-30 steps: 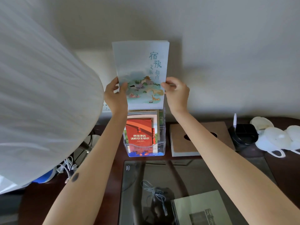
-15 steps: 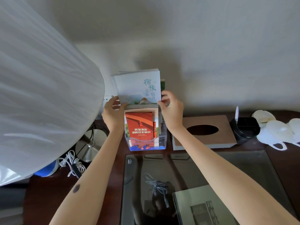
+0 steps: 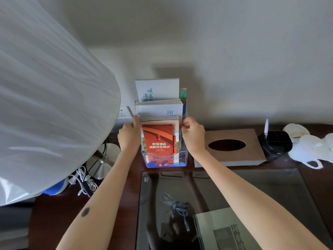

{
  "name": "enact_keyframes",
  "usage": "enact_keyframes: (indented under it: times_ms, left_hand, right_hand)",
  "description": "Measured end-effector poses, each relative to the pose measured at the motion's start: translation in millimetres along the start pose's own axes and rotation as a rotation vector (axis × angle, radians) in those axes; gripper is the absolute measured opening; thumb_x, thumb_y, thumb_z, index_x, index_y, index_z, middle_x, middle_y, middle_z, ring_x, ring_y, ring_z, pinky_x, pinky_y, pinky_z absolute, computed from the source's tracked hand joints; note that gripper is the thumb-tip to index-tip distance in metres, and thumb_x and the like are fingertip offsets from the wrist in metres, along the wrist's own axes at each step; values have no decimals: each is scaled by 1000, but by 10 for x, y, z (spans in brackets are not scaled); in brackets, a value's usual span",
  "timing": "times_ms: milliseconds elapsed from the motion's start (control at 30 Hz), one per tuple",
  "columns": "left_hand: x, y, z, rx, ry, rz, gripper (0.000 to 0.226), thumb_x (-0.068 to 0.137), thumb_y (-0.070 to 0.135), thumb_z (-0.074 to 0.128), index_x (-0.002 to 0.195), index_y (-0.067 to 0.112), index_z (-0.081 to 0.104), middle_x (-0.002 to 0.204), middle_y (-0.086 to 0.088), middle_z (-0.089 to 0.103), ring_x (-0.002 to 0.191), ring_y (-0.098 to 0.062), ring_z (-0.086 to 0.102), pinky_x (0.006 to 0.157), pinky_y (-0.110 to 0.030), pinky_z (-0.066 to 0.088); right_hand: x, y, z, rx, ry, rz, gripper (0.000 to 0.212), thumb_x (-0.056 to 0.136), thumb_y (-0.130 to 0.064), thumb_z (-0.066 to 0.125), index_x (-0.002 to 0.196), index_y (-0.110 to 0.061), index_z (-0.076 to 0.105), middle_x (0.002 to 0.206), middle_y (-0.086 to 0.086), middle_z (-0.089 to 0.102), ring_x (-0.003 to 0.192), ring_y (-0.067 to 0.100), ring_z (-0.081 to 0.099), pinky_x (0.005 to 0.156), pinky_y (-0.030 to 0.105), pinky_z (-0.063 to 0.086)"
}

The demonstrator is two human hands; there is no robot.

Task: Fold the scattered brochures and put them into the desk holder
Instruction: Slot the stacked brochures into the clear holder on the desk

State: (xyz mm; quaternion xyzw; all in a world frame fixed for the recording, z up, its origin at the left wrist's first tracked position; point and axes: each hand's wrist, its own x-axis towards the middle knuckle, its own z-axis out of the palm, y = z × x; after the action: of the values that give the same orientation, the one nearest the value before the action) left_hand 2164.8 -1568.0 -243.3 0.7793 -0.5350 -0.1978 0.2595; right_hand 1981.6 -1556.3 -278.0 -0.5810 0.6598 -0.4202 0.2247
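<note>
Where the clear desk holder (image 3: 164, 160) stands at the tabletop's (image 3: 126, 213) back edge, the pale brochure (image 3: 155, 110) sits upright inside, left hand (image 3: 128, 138) and right hand (image 3: 193, 138) pinching its side edges.

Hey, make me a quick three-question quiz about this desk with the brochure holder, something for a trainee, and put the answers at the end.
1. True or false: the red brochure stands at the front of the clear holder.
2. What sits on the desk just to the right of the holder? A) tissue box B) kettle C) laptop
3. Fill in the blank: one loose brochure lies outside the holder, on the ____ pad in front of it.

Key: 1 true; 2 A; 3 glass.
</note>
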Motion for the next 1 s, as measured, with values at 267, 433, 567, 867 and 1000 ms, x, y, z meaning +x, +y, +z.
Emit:
enact_keyframes:
  times_ms: [267,433,567,867,1000]
  left_hand:
    - [-13,-66,70,114,10,80,38,89,-6,32,125,1,37,77,-24,56,74,-41,58,63,-41,45]
    - [-72,-6,106,16,57,85,24,98,5,26,104,0,48,78,-20,52,83,-42,55,60,-37,30]
    - [-198,76,177,-379,85,-95,42,100,24,28,129,1,47,129,-17,53,121,-31,47,97,-38,37]
    - [-265,85,217,-695,-32,-112,45,102,30,29,146,23,28,152,9,32,138,-6,28,103,-14,19]
    - [-213,76,214,-735,-28,-148,44,101,30,31,145,22,32,150,6,36,137,-9,32,103,-18,21]
  right_hand:
    - [29,18,14,21,-10,-5,12,90,-10,58,90,1,62,92,11,73,83,22,69,57,6,36]
    - [22,37,30,16,-4,-4,10,89,-9,58,94,-1,63,95,11,72,86,23,68,64,12,43]
    - [-40,-2,9,47,-3,-9,23,91,-13,56,113,-6,60,110,7,69,100,20,65,84,29,54]
    - [-289,-60,22,179,-206,57,49,99,-16,36,147,-21,23,122,12,57,98,17,58,75,20,53]
    - [-314,-85,88,305,-259,140,51,101,-22,34,147,-27,16,130,11,53,87,8,54,53,2,43]
